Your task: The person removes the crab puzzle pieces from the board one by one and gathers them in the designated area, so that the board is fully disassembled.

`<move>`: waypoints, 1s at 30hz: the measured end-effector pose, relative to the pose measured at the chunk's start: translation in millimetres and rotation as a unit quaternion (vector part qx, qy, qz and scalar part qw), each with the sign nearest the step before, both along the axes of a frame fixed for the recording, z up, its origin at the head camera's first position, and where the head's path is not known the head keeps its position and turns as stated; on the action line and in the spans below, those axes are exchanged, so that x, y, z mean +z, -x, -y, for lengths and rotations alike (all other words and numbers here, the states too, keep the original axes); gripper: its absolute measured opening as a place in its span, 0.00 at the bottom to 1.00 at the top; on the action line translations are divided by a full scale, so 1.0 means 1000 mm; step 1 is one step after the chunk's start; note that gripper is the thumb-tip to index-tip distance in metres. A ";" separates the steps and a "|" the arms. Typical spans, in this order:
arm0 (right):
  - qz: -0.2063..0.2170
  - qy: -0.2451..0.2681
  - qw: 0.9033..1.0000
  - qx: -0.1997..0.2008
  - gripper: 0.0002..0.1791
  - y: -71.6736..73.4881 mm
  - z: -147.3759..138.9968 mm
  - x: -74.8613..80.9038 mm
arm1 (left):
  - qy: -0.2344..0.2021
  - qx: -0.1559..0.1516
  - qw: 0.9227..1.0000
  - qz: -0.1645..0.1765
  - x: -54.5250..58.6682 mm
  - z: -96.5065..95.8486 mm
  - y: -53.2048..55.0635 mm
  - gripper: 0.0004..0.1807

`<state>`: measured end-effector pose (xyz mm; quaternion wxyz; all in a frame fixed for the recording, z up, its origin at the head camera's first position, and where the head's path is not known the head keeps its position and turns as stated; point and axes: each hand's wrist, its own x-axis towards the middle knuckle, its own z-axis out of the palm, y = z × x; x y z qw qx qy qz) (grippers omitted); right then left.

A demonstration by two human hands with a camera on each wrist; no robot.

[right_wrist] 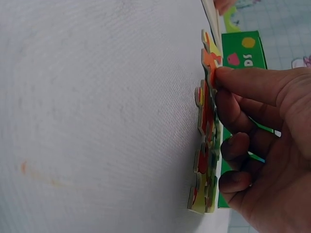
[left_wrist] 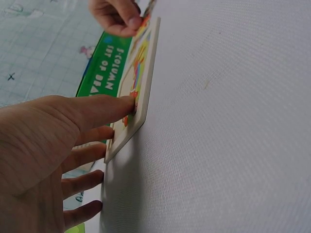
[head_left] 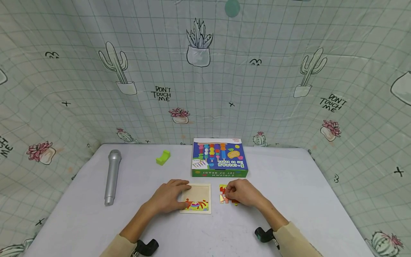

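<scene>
A square wooden puzzle tray (head_left: 197, 191) lies on the table, with pieces of a colourful picture (head_left: 198, 205) filling its lower part. My left hand (head_left: 170, 196) rests at the tray's left side, its thumb on the picture's lower left and its fingers fairly straight along the edge. To the right of the tray lie several loose jigsaw pieces (head_left: 223, 199), red, yellow and green. Over them, my right hand (head_left: 243, 192) has its fingers curled, thumb and forefinger pinching an orange jigsaw piece (right_wrist: 208, 58). Part of this piece is hidden by the fingers.
A blue and green bead-set box (head_left: 219, 173) stands behind the tray. Farther left are a light green block (head_left: 163, 157) and a grey microphone-shaped object (head_left: 112, 178). A grid-patterned cloth (head_left: 208, 82) hangs around the white table (head_left: 276, 171).
</scene>
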<state>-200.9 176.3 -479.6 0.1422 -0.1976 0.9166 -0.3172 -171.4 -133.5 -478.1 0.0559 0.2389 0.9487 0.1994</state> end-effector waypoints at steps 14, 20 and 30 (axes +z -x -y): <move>-0.005 -0.007 1.000 -0.004 0.05 -0.001 0.003 0.000 | 0.002 0.002 1.000 0.001 -0.002 0.000 0.000 0.33; 0.000 -0.008 1.000 -0.010 0.05 -0.001 0.004 0.000 | 0.002 0.003 1.000 0.003 -0.002 0.000 0.001 0.32; -0.007 0.000 1.000 -0.005 0.05 -0.002 0.007 0.002 | 0.003 0.000 1.000 0.001 -0.002 0.001 0.001 0.32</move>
